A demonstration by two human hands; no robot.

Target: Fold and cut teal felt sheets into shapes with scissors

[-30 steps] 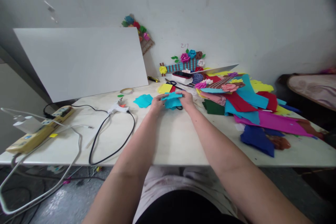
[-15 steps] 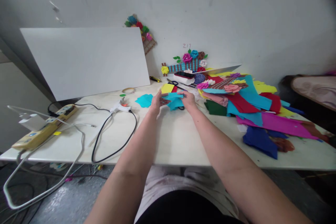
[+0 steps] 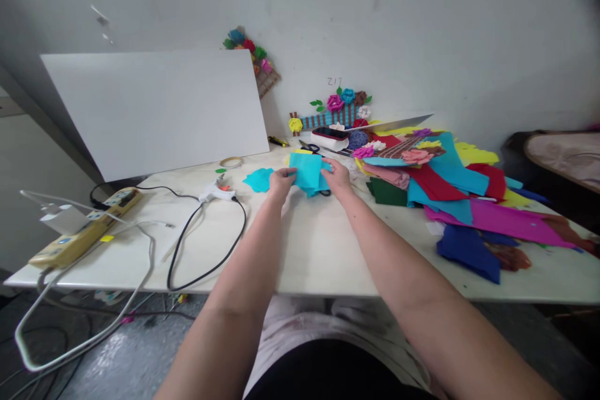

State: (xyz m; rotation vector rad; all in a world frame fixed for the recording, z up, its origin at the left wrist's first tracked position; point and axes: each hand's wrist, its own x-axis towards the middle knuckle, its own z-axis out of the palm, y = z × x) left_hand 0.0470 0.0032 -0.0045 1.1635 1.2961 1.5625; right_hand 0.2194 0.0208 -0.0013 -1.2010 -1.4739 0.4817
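Note:
A turquoise sheet of paper [image 3: 305, 167] is held up between my two hands above the table, its flat face towards me. My left hand [image 3: 282, 182] pinches its left edge. At its right edge, my right hand [image 3: 336, 176] grips it with thumb and fingers. More turquoise paper shows just below the sheet. To the left of my left hand lies another turquoise paper piece [image 3: 259, 180] on the table. Black-handled scissors [image 3: 310, 147] lie behind the sheet, partly hidden, and a bit of yellow paper peeks out there.
A white glue gun [image 3: 217, 191] with a black cable lies left, near a power strip [image 3: 87, 228]. Coloured paper sheets [image 3: 492, 219] heap up on the right. A white board [image 3: 159, 112] leans on the wall. A phone [image 3: 330, 133] and tape roll [image 3: 231, 162] are further back.
The turquoise paper has turned from crumpled and tilted to a flat, upright square facing me. It now covers most of the yellow and red paper behind it.

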